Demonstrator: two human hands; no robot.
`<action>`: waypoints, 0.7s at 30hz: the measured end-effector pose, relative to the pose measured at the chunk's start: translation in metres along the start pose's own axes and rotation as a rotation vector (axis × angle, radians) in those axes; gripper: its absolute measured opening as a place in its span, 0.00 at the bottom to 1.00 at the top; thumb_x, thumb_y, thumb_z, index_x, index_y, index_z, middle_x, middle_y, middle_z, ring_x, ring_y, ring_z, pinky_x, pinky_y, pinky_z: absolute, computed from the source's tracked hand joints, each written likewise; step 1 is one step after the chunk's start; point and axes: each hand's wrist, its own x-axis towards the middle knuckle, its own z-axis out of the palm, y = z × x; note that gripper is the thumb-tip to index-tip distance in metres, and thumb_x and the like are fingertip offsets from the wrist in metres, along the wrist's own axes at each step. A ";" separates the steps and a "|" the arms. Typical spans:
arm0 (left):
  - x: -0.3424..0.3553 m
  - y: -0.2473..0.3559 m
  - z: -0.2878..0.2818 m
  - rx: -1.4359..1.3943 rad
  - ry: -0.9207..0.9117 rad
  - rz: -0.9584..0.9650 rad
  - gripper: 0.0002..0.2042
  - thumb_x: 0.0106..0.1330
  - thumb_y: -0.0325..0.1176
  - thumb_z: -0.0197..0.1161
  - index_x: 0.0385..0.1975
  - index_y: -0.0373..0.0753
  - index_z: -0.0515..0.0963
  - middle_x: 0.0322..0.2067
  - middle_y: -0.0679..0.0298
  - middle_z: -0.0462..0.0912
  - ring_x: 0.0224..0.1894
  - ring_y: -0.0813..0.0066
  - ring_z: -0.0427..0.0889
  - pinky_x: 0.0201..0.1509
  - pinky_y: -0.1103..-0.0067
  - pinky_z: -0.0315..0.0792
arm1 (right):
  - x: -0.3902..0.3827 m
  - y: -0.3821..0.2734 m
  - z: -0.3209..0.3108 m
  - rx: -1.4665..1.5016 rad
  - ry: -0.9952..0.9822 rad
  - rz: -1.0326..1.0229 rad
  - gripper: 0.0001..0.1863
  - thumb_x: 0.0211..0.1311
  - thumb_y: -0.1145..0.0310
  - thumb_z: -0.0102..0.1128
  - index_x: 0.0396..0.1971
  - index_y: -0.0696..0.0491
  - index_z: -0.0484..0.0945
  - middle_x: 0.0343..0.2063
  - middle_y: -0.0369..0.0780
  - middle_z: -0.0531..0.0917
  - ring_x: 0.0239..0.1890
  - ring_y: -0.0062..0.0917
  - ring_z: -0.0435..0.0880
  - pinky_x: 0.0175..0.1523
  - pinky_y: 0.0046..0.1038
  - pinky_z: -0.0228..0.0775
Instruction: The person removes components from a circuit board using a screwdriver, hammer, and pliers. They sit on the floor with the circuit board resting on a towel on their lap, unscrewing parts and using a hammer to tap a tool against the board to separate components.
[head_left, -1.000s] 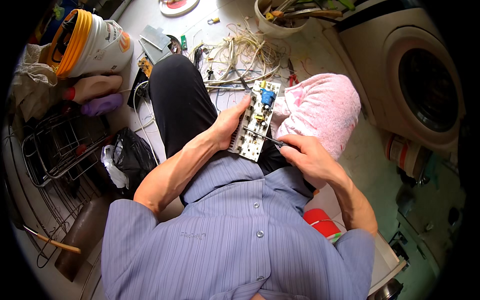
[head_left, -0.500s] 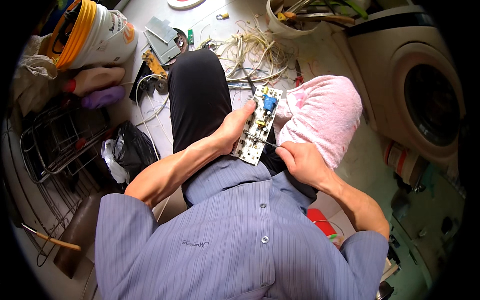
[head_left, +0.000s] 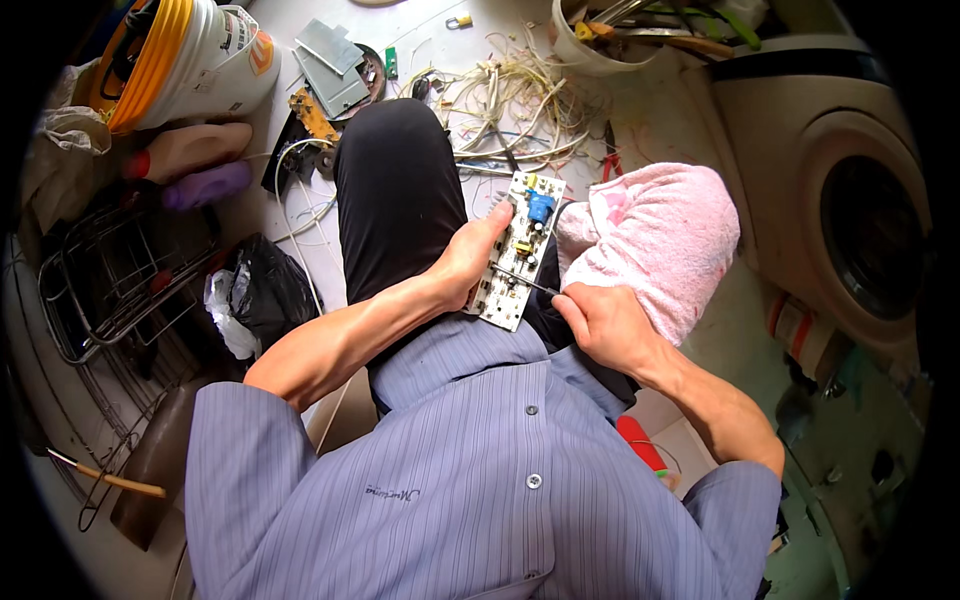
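Observation:
My left hand (head_left: 465,255) grips the long edge of a pale circuit board (head_left: 515,300) that carries a blue component and small yellow ones, held upright along my lap between my knees. In my right hand (head_left: 605,330) is a screwdriver (head_left: 530,283), its handle hidden in my fingers and its thin shaft reaching left across the board's lower half, the tip close to my left hand. My right knee is covered by a pink towel (head_left: 650,240); my left knee is in dark trousers (head_left: 395,200).
Around me lie tangled wires (head_left: 510,100), metal plates (head_left: 330,80), red-handled pliers (head_left: 610,165), a white bucket (head_left: 210,80), plastic bottles (head_left: 200,185), black bags (head_left: 270,295) and a wire rack (head_left: 120,290). A tub of tools (head_left: 590,55) and a front-loading washing machine (head_left: 800,180) stand at the right.
Since a second ago the board and both hands have shifted slightly rightward in the view, with my right hand a little lower on screen. The grips on board and screwdriver stay the same.

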 end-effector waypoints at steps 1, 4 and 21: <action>0.000 0.001 0.001 -0.018 0.011 -0.011 0.25 0.80 0.53 0.46 0.46 0.35 0.81 0.36 0.64 0.87 0.34 0.77 0.84 0.39 0.75 0.80 | 0.000 0.003 0.003 -0.039 0.020 -0.044 0.14 0.66 0.65 0.62 0.23 0.56 0.75 0.18 0.48 0.79 0.22 0.46 0.81 0.29 0.42 0.74; -0.001 0.003 0.002 -0.077 0.017 -0.031 0.25 0.79 0.53 0.46 0.46 0.36 0.81 0.36 0.63 0.87 0.33 0.76 0.85 0.40 0.75 0.80 | 0.008 0.011 0.003 -0.227 0.074 -0.197 0.14 0.65 0.64 0.63 0.24 0.54 0.73 0.17 0.44 0.77 0.18 0.41 0.79 0.24 0.38 0.72; 0.011 0.014 -0.005 -0.037 -0.028 -0.132 0.28 0.80 0.54 0.41 0.54 0.35 0.79 0.42 0.57 0.88 0.39 0.68 0.89 0.43 0.70 0.85 | 0.012 0.002 -0.007 -0.446 0.312 -0.321 0.05 0.60 0.71 0.67 0.34 0.53 0.80 0.19 0.38 0.77 0.19 0.31 0.79 0.23 0.32 0.69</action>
